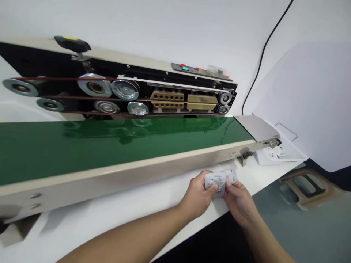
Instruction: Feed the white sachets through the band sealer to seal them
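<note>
Both my hands meet near the front edge of the white table point(90, 223), below the right end of a band sealer. My left hand point(197, 195) pinches a small white printed packet point(218, 181) from the left. My right hand point(239, 201) grips the same packet from the right, fingers closed on its edge. The packet is held just above the table surface, in front of the machine's cream side rail point(142, 171).
The sealer's green conveyor belt point(109, 144) runs across the view, with pulleys and brass blocks point(167, 100) behind it. A metal end plate point(256, 128) and white papers point(279, 153) lie to the right. A black cable point(263, 51) climbs the wall. A brown object point(304, 186) sits below right.
</note>
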{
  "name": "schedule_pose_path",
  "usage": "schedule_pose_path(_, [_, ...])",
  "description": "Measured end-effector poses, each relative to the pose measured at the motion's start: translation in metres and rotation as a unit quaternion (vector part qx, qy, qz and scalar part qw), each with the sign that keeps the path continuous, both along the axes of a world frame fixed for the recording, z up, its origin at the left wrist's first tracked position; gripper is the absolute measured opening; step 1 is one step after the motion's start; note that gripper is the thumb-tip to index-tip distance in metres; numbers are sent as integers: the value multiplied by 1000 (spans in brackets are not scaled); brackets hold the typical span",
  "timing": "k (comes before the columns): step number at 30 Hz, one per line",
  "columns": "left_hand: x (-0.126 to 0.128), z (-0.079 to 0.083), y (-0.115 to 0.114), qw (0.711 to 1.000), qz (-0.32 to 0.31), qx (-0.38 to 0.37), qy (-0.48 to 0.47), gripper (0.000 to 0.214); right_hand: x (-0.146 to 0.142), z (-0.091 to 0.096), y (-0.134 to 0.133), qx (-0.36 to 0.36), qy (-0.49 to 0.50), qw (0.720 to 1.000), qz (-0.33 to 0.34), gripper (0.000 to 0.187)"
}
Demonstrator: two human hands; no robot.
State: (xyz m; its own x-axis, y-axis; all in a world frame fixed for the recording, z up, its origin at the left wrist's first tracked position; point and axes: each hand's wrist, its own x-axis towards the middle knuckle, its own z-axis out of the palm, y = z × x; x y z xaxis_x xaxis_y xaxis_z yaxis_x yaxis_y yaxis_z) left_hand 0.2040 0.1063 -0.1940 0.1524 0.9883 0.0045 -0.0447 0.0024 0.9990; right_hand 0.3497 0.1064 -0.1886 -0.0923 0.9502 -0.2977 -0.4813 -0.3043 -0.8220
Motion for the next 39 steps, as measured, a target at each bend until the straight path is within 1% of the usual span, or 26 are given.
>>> schedule_pose_path(3, [0, 2, -1, 1000, -14, -2, 13, 19, -7, -2, 0, 20, 12, 1000, -1, 22])
schedule_pose_path(6, [0, 4, -2, 999, -11, 10, 41, 19, -11, -3, 0, 36, 13, 999, -23, 21])
schedule_pose_path(8, [0, 5, -2, 998, -11, 14, 55, 18, -9, -3, 0, 44, 4, 998, -35, 22])
schedule_pose_path(10, [-1, 6, -1, 998, -13, 6, 55, 19, -1, -4, 3, 55, -29, 997, -35, 25])
schedule_pose_path(12, [-2, 5, 0, 998, -21, -1, 53, 20, 11, -3, 9, 76, -104, 992, -3, 27])
schedule_pose_path(14, [-3, 5, 1, 997, -35, -1, 65, 20, 24, 1, 16, 107, -204, 970, 71, 29])
schedule_pose_path(16, [-3, 4, 1, 995, -47, 9, 89, 19, 36, 8, 19, 148, -303, 930, 145, 30])
schedule_pose_path(17, [-4, 4, 0, 993, -52, 14, 101, 19, 40, 13, 20, 171, -348, 907, 163, 30])
schedule_pose_path(18, [-4, 4, -1, 992, -57, 19, 108, 19, 44, 17, 19, 193, -389, 885, 167, 30])
schedule_pose_path(20, [-4, 4, -2, 991, -67, 28, 115, 21, 52, 28, 16, 236, -451, 849, 144, 27])
schedule_pose_path(21, [-4, 5, -3, 990, -70, 27, 117, 22, 56, 33, 13, 252, -468, 839, 118, 25])
schedule_pose_path(23, [-5, 6, -3, 990, -72, 17, 123, 21, 65, 43, 10, 275, -482, 831, 35, 23])
schedule_pose_path(26, [-6, 8, -3, 987, -77, -7, 142, 19, 79, 58, 10, 297, -472, 822, -117, 24])
schedule_pose_path(27, [-6, 9, -2, 986, -82, -11, 147, 20, 83, 62, 11, 307, -466, 816, -148, 23])
schedule_pose_path(28, [-6, 9, -2, 985, -87, -14, 148, 21, 86, 67, 14, 321, -462, 810, -168, 22])
schedule_pose_path(30, [-6, 8, -2, 985, -94, -15, 146, 21, 91, 78, 21, 351, -469, 790, -180, 20])
schedule_pose_path(32, [-6, 6, -2, 985, -95, -5, 143, 19, 94, 89, 31, 379, -494, 760, -186, 19])
schedule_pose_path(33, [-6, 4, -1, 985, -93, 1, 143, 19, 94, 95, 36, 394, -511, 740, -189, 19])
schedule_pose_path(34, [-6, 3, -1, 985, -90, 6, 144, 18, 94, 102, 43, 411, -532, 715, -191, 21])
schedule_pose_path(35, [-6, 2, -1, 986, -89, 10, 144, 18, 94, 108, 51, 429, -559, 683, -191, 22])
schedule_pose_path(36, [-5, 0, -1, 986, -88, 13, 142, 18, 93, 115, 59, 452, -587, 643, -191, 22])
schedule_pose_path(37, [-5, -1, 0, 986, -87, 15, 139, 18, 91, 120, 69, 479, -615, 596, -191, 21])
schedule_pose_path(39, [-5, -4, 2, 988, -88, 19, 127, 16, 88, 129, 91, 535, -661, 487, -198, 19])
